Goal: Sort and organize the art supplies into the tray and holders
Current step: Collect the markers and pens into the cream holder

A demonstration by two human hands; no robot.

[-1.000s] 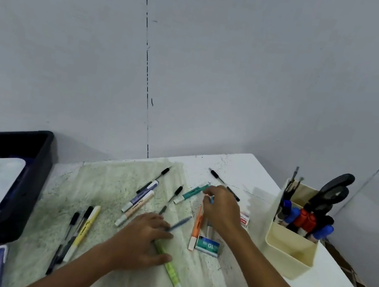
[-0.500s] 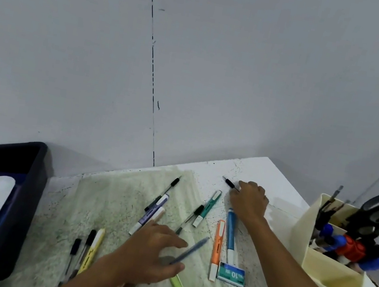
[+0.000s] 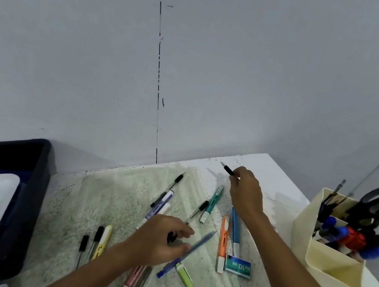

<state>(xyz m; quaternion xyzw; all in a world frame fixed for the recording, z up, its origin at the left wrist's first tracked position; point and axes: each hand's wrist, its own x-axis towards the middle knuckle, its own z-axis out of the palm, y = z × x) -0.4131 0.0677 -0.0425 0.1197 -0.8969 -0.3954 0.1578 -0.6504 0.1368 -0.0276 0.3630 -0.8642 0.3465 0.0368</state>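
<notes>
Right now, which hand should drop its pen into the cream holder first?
The right hand. It already pinches the black pen at the table's far corner, and the cream holder stands on that side. The left hand grips a blue pen mid-mat, farther from the holder.

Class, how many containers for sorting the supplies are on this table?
2: a black tray at the left edge of the view, and a cream holder at the right, already holding supplies. Others may sit outside the view.
</notes>
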